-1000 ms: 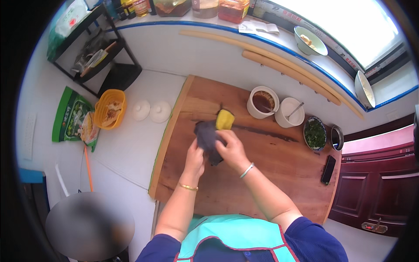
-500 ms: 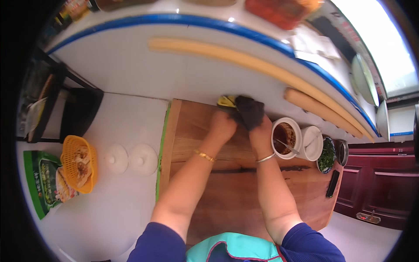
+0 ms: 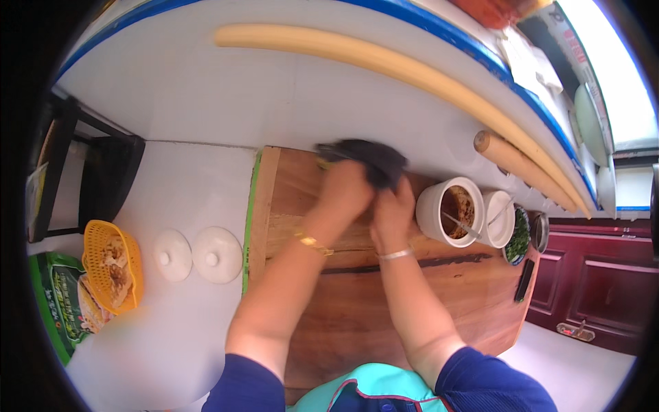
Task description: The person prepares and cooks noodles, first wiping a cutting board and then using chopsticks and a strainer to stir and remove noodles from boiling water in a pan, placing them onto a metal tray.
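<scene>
both hands (image 3: 367, 199) grip a dark cloth (image 3: 371, 159) at the wooden board's (image 3: 384, 309) far edge.

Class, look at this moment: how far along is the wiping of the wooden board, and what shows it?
Done: nothing can be read as finished; wiped and unwiped wood look alike. In hand: the left hand and right hand both press the dark cloth at the far edge of the wooden board. Left: cannot tell; the near part is bare, and the white jar stands at its right edge.

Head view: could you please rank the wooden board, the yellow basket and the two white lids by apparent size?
1. wooden board
2. yellow basket
3. two white lids, which look about alike, so I would not rank them.
</scene>
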`<state>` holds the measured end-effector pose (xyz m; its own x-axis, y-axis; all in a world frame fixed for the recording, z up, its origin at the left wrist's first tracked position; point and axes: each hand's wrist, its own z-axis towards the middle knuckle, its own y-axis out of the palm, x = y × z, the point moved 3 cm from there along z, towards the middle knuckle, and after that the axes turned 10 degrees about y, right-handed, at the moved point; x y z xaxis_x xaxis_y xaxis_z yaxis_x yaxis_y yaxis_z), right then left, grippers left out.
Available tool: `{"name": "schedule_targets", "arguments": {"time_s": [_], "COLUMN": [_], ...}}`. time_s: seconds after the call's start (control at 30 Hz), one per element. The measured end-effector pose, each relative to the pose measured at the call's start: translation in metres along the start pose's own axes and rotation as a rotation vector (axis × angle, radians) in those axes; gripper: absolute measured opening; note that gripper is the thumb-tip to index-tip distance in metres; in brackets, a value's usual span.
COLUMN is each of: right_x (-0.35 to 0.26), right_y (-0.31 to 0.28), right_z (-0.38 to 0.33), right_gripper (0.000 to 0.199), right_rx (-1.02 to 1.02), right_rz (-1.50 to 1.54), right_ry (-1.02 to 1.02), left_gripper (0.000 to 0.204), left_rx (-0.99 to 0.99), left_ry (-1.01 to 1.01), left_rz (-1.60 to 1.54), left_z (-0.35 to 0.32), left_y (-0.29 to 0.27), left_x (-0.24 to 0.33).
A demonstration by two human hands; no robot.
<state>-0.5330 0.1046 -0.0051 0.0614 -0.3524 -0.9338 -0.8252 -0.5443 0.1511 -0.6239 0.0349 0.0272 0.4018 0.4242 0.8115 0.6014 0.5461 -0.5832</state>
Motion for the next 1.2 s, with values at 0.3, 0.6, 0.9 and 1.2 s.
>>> {"name": "schedule_targets", "arguments": {"time_s": [0.3,0.6,0.9,1.2], "right_x": [-0.055,-0.008,-0.040,0.096], "right_y": [0.138,0.045,0.232,0.299], "right_z": [-0.024,-0.001,-0.057,-0.011], "right_gripper": [0.021,0.026,0.031,0.032], "right_rx": [-0.273,-0.059,-0.752,-0.890], "right_rz": [-0.549,-0.228,-0.116,-0.341], "right_ry": [-0.288,0.028,-0.098,-0.110], "left_gripper": [0.023,0.018,0.015,0.029], "left_rx": [0.667,0.260,0.874,0.666], "left_ry": [0.009,-0.066,0.166,-0.161], "left_rz": [-0.268,-0.021,0.015,0.308], "left_z": [-0.039,-0.020,-0.058,-0.043], "left_y": [-0.138,-0.059,-0.216,-0.221], "left_x": [-0.032,-0.014,-0.083,-0.220]}}
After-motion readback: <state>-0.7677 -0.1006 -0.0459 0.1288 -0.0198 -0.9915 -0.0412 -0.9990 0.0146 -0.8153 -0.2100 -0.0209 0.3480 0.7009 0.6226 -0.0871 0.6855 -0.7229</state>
